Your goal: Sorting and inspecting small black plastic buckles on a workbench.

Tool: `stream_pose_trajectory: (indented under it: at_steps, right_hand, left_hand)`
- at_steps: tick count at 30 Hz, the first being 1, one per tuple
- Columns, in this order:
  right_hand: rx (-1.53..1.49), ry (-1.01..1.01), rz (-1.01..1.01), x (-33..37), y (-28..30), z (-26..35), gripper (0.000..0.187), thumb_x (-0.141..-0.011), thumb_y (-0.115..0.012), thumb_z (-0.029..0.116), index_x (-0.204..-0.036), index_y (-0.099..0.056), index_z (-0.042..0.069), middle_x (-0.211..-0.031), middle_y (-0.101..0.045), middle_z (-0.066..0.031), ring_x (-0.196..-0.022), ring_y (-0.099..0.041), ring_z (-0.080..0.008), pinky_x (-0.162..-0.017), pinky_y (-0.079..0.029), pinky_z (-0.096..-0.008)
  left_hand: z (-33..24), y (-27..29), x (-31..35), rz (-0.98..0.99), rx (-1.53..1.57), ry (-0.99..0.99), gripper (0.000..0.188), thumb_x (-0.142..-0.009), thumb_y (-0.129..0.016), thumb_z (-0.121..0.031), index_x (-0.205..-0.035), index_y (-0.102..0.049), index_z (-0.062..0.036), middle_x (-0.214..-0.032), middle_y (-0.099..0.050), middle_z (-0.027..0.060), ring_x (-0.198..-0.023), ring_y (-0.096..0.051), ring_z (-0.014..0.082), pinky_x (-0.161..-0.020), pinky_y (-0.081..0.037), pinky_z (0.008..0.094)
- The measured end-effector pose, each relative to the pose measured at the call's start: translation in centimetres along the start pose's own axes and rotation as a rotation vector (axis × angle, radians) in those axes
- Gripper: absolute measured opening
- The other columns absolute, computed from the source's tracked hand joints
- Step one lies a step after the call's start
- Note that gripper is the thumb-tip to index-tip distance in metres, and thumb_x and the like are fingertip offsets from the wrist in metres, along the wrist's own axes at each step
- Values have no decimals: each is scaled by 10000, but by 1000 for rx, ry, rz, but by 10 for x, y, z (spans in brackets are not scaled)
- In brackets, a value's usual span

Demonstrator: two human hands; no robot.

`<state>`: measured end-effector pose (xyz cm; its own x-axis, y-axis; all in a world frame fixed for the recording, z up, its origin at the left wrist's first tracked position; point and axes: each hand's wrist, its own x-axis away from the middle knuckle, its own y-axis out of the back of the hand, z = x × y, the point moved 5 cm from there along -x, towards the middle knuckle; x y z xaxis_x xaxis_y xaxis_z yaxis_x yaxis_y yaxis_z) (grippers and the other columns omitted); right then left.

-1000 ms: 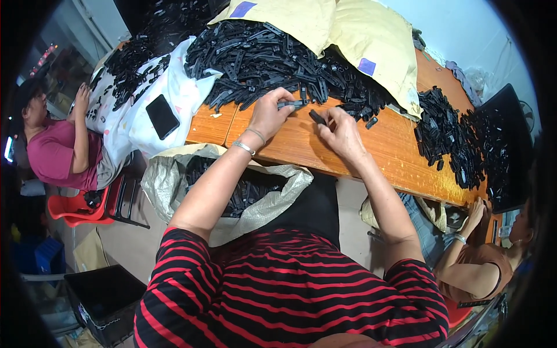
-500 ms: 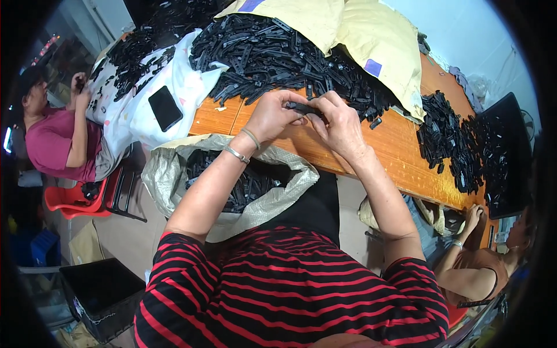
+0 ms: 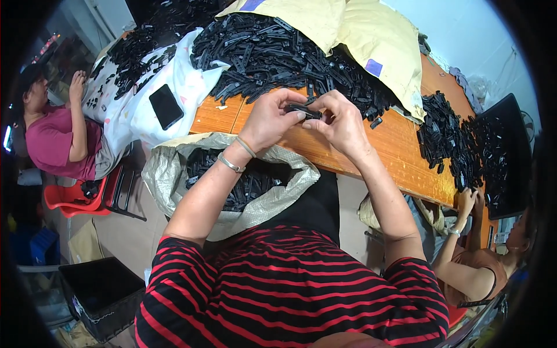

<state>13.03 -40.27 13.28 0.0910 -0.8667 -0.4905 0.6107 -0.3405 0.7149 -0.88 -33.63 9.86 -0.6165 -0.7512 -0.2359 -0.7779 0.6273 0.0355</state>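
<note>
Between my two hands, just above the table's front edge, is a small black plastic part (image 3: 303,110). My left hand (image 3: 271,119) pinches its left end between thumb and fingers. At the other end, the thumb and fingertips of my right hand (image 3: 337,122) close on it. Its exact shape is partly covered by my fingers. Beyond my hands lies a large heap of similar long black plastic parts (image 3: 261,55). Below my left forearm, an open woven sack (image 3: 168,174) holds more black parts.
Yellowish paper sacks (image 3: 383,46) lie over the heap on the wooden table (image 3: 394,165). A black phone or tablet (image 3: 166,107) rests on white cloth at left. More black parts (image 3: 447,133) lie at right. Two co-workers (image 3: 64,133) sit at either side. A black crate (image 3: 101,298) stands lower left.
My fingers have shifted on the black part, and my left hand has opened out a little around it. The co-worker at right has moved a hand up toward the parts at the table edge.
</note>
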Motion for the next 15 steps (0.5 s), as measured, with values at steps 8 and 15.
stream_pose_trajectory:
  at_steps: [8,15]
  right_hand:
    - [-223,-310,41,3,-12,-19,339,-704,-840,136,-887,-584,10,-707,-556,5,-630,-495,-47,-562,-430,-233]
    - [-212,-289,9,3,-14,-20,300,-736,-819,121,-885,-578,20,-722,-557,9,-622,-473,-50,-556,-422,-234]
  left_hand:
    - [-15,-5,6,-41,-198,-91,290,-830,-632,56,-1112,-579,16,-1012,-645,47,-886,-614,72,-771,-515,204]
    - [-20,-7,8,-77,-158,-200,358,-803,-663,30,-1149,-574,11,-1018,-643,54,-885,-627,104,-751,-537,240]
